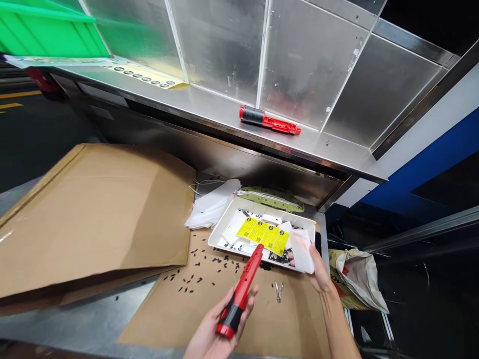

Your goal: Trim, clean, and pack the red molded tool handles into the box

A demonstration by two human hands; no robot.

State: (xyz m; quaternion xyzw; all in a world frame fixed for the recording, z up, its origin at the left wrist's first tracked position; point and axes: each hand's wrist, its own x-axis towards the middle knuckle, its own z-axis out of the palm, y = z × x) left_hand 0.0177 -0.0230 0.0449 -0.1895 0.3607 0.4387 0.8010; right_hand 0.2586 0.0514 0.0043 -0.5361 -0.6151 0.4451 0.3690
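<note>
My left hand (pixel 217 324) is wrapped round the black grip of a red and black tool housing (pixel 247 279), its narrow red end pointing up toward a white tray (pixel 217 234). At the tray's right end, my right hand (pixel 318 269) pinches a white slip of paper or film (pixel 302 252) between thumb and fingers. In the tray lie a strip of yellow labels (pixel 264 234) with black round marks, white pieces and many small black parts. Below the tray, a small pair of metal nippers or tweezers (pixel 278 290) rests on the cardboard sheet (pixel 295 329).
A large cardboard box (pixel 112 209) fills the left side. Behind the tray are white sheets (pixel 213 204) and a green perforated strip (pixel 273 198). The metal shelf (pixel 209 112) holds a similar red housing (pixel 269 119), yellow stickers (pixel 145 76) and a green bin (pixel 52 32). A bag (pixel 359 279) stands right.
</note>
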